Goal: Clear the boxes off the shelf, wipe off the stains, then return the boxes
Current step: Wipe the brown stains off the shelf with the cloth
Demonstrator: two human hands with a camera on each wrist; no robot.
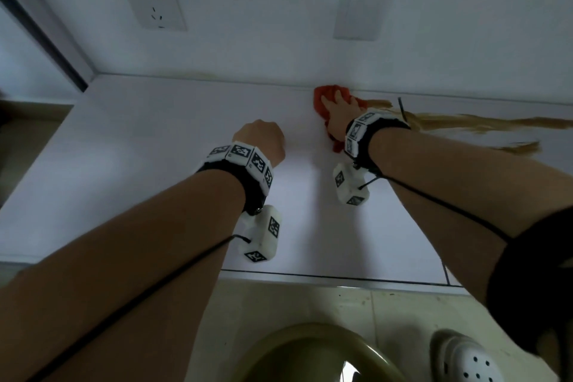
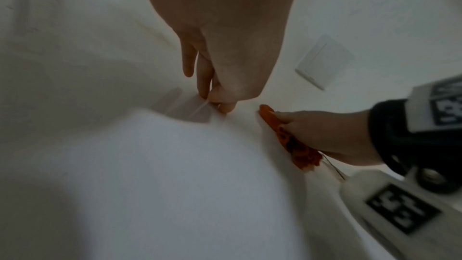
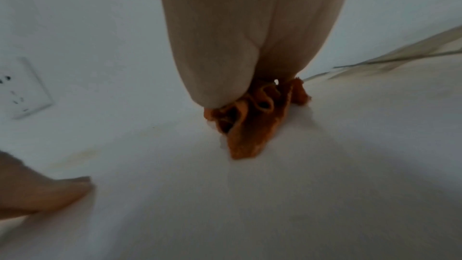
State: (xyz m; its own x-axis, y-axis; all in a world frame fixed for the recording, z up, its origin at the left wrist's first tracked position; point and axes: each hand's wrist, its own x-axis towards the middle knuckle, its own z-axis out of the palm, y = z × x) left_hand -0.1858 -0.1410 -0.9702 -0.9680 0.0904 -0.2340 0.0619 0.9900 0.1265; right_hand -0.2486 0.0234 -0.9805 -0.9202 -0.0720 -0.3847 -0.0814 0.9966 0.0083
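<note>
My right hand (image 1: 336,105) presses flat on a crumpled orange-red cloth (image 1: 330,90) at the back of the white shelf (image 1: 155,164), where it meets the wall. The cloth (image 3: 250,131) bunches up under the palm. Brown stain streaks (image 1: 465,124) run right from the cloth along the back of the shelf. To the left, my left hand (image 1: 260,139) holds nothing and rests its fingertips (image 2: 223,107) on the bare shelf. No boxes are in view.
A wall socket (image 1: 155,3) and a blank switch plate (image 1: 361,12) sit above the shelf. A faint yellowish mark (image 1: 198,74) lines the back edge at left. Below the shelf's front edge (image 1: 310,276) are floor tiles, an olive basin (image 1: 310,350) and a white clog (image 1: 468,360).
</note>
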